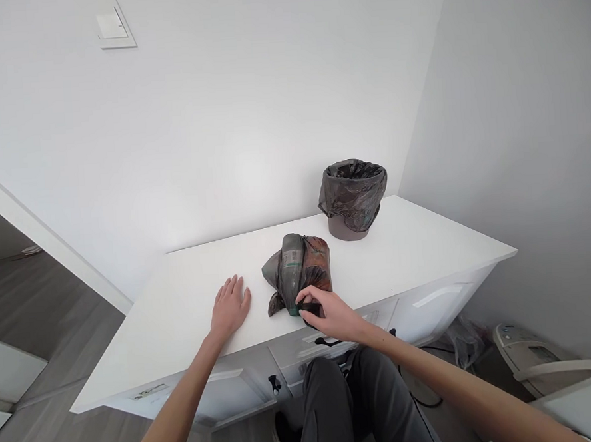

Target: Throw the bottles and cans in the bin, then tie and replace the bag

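Observation:
A filled black plastic bag (292, 268) lies on the white cabinet top (378, 262); packaging in grey-green and orange shows through its thin film. My right hand (326, 310) pinches a dark part of this bag at its near side, fingers closed on it. To the left of the bag, my left hand (230, 306) rests flat on the cabinet top with its fingers stretched out, holding nothing. Behind and to the right stands a small trash can (349, 228), lined with a black bag (351, 194) folded over its rim.
White walls bound the cabinet at the back and right. Drawers with black handles (327, 342) face my legs (357, 404). On the floor at the right are a pale appliance (526, 350), clear plastic and a dark cable. A light switch (114, 25) is on the wall.

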The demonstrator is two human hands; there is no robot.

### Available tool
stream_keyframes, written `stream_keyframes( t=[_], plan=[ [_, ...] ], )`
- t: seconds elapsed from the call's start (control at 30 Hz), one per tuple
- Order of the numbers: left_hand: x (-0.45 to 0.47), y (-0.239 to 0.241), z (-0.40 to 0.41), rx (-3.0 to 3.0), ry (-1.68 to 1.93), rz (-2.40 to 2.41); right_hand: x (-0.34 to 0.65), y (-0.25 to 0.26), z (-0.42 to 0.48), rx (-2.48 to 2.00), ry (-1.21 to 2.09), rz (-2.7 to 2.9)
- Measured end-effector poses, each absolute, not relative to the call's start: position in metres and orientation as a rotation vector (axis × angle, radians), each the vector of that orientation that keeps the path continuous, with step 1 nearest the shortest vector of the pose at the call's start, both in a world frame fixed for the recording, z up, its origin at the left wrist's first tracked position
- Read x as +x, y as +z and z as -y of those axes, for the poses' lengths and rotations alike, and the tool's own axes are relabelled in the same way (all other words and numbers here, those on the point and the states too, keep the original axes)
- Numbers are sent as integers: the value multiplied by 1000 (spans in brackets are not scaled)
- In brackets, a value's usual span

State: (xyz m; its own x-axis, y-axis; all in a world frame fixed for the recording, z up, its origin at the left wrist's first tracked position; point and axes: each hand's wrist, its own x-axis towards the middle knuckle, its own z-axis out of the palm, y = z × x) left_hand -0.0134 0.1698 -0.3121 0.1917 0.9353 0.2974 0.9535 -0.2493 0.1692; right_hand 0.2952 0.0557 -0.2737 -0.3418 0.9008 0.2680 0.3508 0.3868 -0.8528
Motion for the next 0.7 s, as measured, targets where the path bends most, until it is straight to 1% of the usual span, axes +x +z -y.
stream_keyframes(
  t=[0.1,0.17,0.3,0.37,0.47,0.53,0.6,0.7],
  plan=[
    [-11,-305,-165,-2431,-646,1910,298,-252,-51,-1008,1125,1655],
    [-5,-292,-156,-2484,-833,1893,302,-235,-52,-964,1206,1512],
    [23,-246,-123,-2461,-1315,1787,312,-202,-59,-938,1252,1314],
    [44,-217,-102,-2410,-1456,1670,316,-189,-65,-917,1287,1225],
    [76,-179,-73,-2464,-1474,1326,318,-172,-75,-858,1331,1132],
    [95,-163,-61,-2521,-1382,1151,318,-161,-83,-823,1344,1110],
    [111,-157,-55,-2549,-1248,1098,317,-150,-89,-796,1361,1096],
    [127,-160,-56,-2477,-1079,1202,316,-136,-93,-743,1421,1091]
  ],
)
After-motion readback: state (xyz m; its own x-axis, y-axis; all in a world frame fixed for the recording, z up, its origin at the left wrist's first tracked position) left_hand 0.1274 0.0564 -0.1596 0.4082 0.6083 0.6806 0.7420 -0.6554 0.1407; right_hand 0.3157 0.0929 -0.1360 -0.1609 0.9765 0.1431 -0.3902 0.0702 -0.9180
